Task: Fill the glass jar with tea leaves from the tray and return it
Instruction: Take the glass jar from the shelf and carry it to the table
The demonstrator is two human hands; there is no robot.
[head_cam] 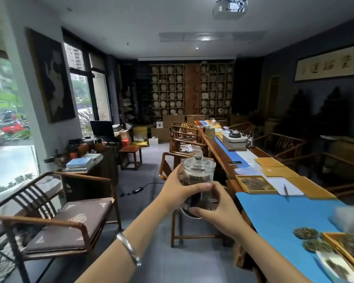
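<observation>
Return looks under way: left hand [177, 187] and right hand [217, 209], fingers curled round the lidded, leaf-filled glass jar [197, 180] at frame centre, need a steady set-down.

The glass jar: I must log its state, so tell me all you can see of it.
The glass jar is clear and cylindrical, upright, closed by a glass lid with a round knob. Dark tea leaves fill much of it. It is held in the air beside the long table; the left hand wraps its side, and the right hand grips its lower part.

grey floor [151, 160] | left windows [86, 92] | wooden chair [55, 217] | back shelves [168, 88]
</observation>
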